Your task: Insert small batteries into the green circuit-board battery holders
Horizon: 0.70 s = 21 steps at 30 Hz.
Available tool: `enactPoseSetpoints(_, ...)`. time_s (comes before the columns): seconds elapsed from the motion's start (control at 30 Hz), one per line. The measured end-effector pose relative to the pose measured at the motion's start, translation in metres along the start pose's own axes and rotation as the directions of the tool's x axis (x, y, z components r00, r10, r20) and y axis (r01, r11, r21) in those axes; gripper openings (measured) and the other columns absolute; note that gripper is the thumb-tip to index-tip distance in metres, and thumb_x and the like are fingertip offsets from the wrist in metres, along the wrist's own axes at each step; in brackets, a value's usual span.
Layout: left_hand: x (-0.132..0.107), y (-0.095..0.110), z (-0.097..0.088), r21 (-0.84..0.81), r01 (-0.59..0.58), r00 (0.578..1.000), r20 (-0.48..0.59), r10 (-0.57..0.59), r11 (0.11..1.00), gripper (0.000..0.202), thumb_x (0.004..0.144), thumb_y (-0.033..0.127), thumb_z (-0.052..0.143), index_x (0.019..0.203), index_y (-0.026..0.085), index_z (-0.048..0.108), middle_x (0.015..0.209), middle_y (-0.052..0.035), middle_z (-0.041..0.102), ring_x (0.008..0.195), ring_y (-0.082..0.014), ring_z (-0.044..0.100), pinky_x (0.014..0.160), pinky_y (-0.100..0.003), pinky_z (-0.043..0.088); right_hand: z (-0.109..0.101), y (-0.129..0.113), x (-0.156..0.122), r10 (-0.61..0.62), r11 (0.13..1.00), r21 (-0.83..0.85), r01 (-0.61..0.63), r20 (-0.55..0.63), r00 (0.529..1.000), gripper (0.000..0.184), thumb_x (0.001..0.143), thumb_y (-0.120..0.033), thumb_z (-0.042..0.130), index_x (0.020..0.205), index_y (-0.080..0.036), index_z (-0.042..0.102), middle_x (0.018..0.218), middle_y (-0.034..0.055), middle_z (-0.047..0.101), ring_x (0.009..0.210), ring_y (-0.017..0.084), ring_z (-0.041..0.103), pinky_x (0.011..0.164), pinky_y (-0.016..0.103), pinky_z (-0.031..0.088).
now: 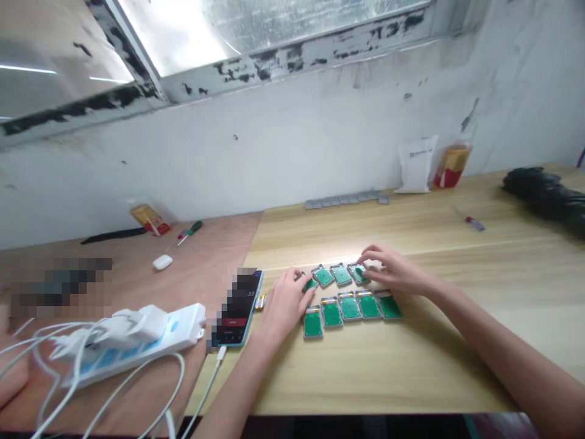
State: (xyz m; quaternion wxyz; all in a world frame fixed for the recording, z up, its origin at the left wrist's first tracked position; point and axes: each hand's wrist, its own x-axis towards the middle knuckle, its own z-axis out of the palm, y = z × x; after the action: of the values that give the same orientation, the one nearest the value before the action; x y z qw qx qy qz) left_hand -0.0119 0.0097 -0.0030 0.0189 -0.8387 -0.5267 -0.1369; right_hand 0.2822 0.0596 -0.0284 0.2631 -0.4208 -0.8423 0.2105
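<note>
Two rows of small grey cases with green circuit boards lie on the wooden table. At the left end of the back row, my left hand (289,297) has thumb and fingers curled round a circuit board (311,284), partly covering it. My right hand (386,268) grips the board at the right end (358,274), thumb low and fingers at its upper corner. Between them lie a tilted board (323,276) and a straighter one (340,274). Several boards with batteries along their top edges, such as this front-row board (350,306), sit nearer me.
Left of my left hand are batteries (260,302) and a phone (237,311) on a cable. A power strip (183,329) with tangled white cables lies further left, by another person's hand (11,366). Grey pieces (345,200), a white packet (417,164) and a bottle (452,164) stand along the wall.
</note>
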Motion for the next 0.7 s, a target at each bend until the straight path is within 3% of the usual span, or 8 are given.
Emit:
enactPoseSetpoints(0.2,0.000,-0.015,0.001,-0.209,-0.138,0.989,0.028,0.147,0.968,0.031,0.095,0.021,0.050,0.124,0.025,0.060,0.129,-0.0096,0.054,0.119,-0.0230,0.054,0.100,-0.039,0.046,0.006,0.000,0.001,0.114,0.993,0.032,-0.115,0.032,0.993,0.023,0.086,-0.034,0.059,0.103,-0.022,0.067,0.095,0.0062,0.062,0.075,0.018,0.059,0.070,0.031,0.047)
enactPoseSetpoints(0.37,-0.015,-0.015,-0.009,-0.312,-0.164,0.986,-0.018,0.167,0.936,0.027,0.097,0.019,0.047,0.119,0.024,0.062,0.128,-0.0091,0.055,0.115,-0.0203,0.057,0.098,-0.037,0.048,0.014,-0.004,0.003,0.107,0.994,0.020,-0.106,-0.076,0.991,0.026,0.086,-0.036,0.061,0.107,-0.022,0.065,0.086,0.0045,0.065,0.074,0.018,0.058,0.066,0.030,0.045)
enactPoseSetpoints(0.5,-0.036,-0.010,-0.014,-0.259,-0.244,0.966,0.016,0.256,0.935,0.023,0.096,0.020,0.049,0.115,0.023,0.062,0.117,-0.0066,0.063,0.108,-0.0201,0.059,0.092,-0.036,0.050,0.014,-0.024,0.006,0.076,0.997,0.040,-0.069,-0.207,0.975,0.020,0.088,-0.036,0.058,0.101,-0.022,0.065,0.085,0.0038,0.065,0.075,0.018,0.058,0.067,0.031,0.045)
enactPoseSetpoints(0.7,-0.068,-0.018,-0.021,-0.048,-0.307,0.952,-0.013,0.307,0.950,0.024,0.097,0.017,0.045,0.114,0.019,0.062,0.102,-0.0074,0.066,0.094,-0.0195,0.060,0.085,-0.037,0.052,0.021,-0.076,0.003,-0.082,0.975,0.195,0.108,-0.134,0.988,0.016,0.091,-0.035,0.057,0.095,-0.021,0.064,0.088,0.0031,0.066,0.080,0.017,0.059,0.070,0.030,0.046)
